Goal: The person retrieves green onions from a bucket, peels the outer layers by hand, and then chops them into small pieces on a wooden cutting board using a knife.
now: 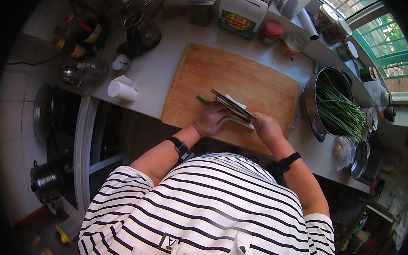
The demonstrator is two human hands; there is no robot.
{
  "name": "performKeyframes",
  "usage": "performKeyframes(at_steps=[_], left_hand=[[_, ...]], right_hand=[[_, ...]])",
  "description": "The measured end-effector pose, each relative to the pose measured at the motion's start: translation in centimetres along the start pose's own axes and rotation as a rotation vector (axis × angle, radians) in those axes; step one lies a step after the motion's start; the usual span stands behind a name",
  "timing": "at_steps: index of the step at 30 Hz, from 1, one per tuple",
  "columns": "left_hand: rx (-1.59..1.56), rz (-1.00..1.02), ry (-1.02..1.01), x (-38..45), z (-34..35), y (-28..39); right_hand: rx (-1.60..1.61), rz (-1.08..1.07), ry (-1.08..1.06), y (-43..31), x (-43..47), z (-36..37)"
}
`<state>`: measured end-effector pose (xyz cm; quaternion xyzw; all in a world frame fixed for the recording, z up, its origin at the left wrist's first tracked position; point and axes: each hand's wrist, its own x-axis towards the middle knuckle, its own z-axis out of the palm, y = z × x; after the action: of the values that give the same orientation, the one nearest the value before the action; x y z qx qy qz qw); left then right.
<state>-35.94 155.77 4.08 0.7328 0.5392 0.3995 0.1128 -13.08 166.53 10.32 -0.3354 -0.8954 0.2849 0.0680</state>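
Observation:
A wooden cutting board point(235, 73) lies on the counter in front of me. My right hand point(267, 129) grips a kitchen knife, probably a cleaver point(231, 104), whose blade slants up and to the left across the board's near half. Close to the blade, my left hand point(212, 119) presses down on a scallion-like stalk point(241, 121), green at its left end and pale toward the right. Behind the blade lies a white piece point(236, 101), seemingly of the same vegetable. The fingers of my left hand partly cover the stalk.
On the right stands a steel pot point(309, 95) heaped with long green leaves point(340, 104), likely Chinese chives. A white plastic jug point(242, 14) and a red-lidded jar point(272, 31) stand behind the board. At the left are a white paper roll point(122, 90) and several bottles point(72, 48).

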Motion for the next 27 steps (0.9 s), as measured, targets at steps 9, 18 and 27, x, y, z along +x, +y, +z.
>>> performKeyframes(at_steps=[9, 18, 27], left_hand=[[0.058, 0.023, 0.003, -1.4, -1.2, 0.2], [0.128, 0.072, 0.028, -1.7, -0.8, 0.3], [0.16, 0.061, -0.02, -2.2, -0.6, 0.1]], right_hand=[[-0.03, 0.059, -0.023, -2.5, -2.7, -2.7], [-0.172, 0.064, -0.189, -3.0, -2.4, -3.3], [-0.236, 0.082, -0.306, -2.6, -1.5, -4.5]])
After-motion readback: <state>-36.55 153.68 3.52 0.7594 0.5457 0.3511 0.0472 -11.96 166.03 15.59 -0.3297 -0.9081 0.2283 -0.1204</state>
